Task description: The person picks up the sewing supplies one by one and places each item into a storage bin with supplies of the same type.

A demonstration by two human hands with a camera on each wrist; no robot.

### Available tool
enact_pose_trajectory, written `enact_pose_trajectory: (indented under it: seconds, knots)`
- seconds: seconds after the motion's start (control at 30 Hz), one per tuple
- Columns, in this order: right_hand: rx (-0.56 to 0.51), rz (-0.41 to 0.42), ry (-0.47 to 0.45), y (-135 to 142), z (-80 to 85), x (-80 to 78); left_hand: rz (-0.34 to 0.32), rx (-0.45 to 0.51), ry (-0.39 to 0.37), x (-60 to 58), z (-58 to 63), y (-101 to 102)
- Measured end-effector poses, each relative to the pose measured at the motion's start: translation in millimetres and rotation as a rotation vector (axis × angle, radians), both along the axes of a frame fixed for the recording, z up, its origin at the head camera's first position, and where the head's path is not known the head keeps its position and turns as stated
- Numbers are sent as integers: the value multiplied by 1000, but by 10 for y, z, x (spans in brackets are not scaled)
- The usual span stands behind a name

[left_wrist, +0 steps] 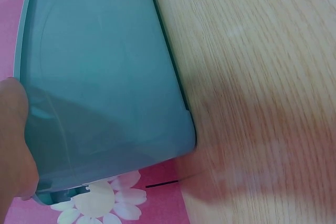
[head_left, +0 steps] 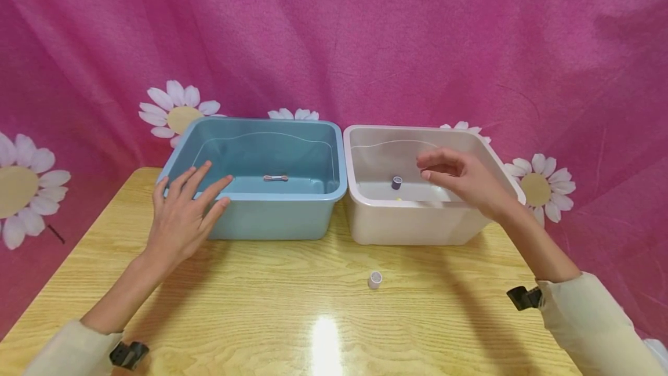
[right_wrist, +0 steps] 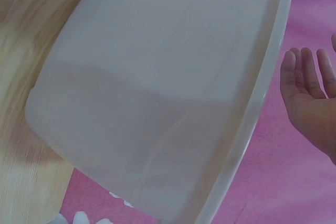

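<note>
My left hand (head_left: 180,213) is spread at the front left of a blue-green bin (head_left: 271,219), its fingers straight and apart over the rim. Inside that bin lies a small pinkish folded cord or band (head_left: 275,178). Over the pale beige bin (head_left: 412,225) hovers my right hand (head_left: 464,179), fingers loosely bent, with nothing visible in them. The right wrist view shows the same hand (right_wrist: 310,95) beyond the bin's rim. On the floor of the beige bin are a small dark cylinder (head_left: 397,183) and a tiny yellow thing, mostly hidden by the front wall.
A small whitish cylinder (head_left: 374,280) stands on the wooden table (head_left: 250,306) in front of the beige bin. The two bins sit side by side against a pink cloth (head_left: 334,33) with daisy prints.
</note>
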State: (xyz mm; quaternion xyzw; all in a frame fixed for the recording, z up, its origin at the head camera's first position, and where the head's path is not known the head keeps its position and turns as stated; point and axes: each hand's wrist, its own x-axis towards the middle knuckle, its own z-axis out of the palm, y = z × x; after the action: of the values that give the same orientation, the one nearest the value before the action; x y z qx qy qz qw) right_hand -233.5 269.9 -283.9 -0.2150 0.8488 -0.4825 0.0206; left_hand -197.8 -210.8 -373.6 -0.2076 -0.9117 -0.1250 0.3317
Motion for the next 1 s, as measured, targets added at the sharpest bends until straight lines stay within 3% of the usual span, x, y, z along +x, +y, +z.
enact_pose_trajectory:
  seconds: [0.23,0.63,1.0]
  knots:
    - [-15,-2,10,-5,-51,170,1,-1,3,-2,-6,-4]
    - [-75,116,52,49,-221,405,-4,-2,14,-7,-12,-1]
    - [-69,143,-31,-8,-442,585,-9,-5,30,-6,-15,2]
